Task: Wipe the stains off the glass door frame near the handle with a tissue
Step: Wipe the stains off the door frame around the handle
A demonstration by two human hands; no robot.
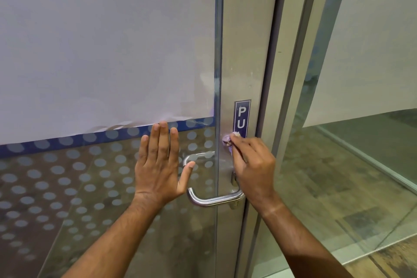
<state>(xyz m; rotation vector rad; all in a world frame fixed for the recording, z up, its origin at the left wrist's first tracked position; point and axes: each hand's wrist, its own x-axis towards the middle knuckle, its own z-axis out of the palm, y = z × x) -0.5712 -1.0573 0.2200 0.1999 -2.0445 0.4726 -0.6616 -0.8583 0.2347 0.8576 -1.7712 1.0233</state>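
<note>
**Right hand rubs crumpled tissue on the metal frame**

Right hand pinches a crumpled tissue against the brushed-metal door frame, above the curved steel handle. Left hand lies flat, fingers straight, on the dotted glass. Beyond, a blue push sticker.

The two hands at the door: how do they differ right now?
The left hand lies flat on the glass pane with straight fingers, holding nothing. The right hand is curled, pinching a crumpled tissue against the metal door frame, above the handle. Both touch the door.
</note>
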